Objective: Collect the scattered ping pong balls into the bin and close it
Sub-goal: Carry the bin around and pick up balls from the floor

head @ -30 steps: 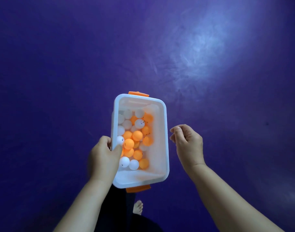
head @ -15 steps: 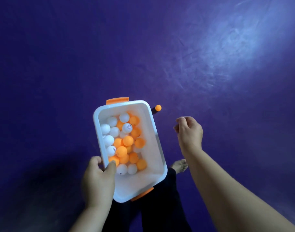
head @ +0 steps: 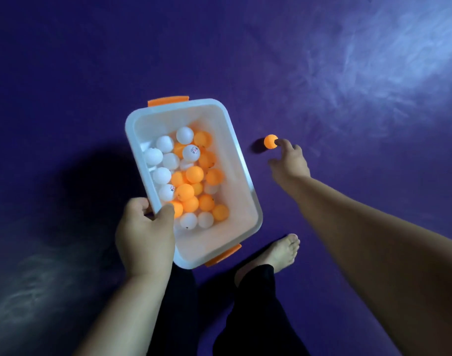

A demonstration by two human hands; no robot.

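Note:
A white plastic bin (head: 241,176) with orange latches at both short ends hangs above the purple floor, with no lid on it. Inside lie several white and orange ping pong balls (head: 186,176). My left hand (head: 145,237) grips the bin's near left rim, thumb inside the wall. One orange ball (head: 270,141) lies on the floor just right of the bin. My right hand (head: 290,163) reaches down to it, and one extended fingertip touches the ball's right side. No lid is in view.
The floor (head: 348,73) is a glossy purple mat with pale glare at the upper right. My bare right foot (head: 281,251) and black trouser legs stand below the bin.
The view and the bin have dropped closer to the floor. My right hand has gone from loosely curled beside the bin to stretched out, touching the orange ball.

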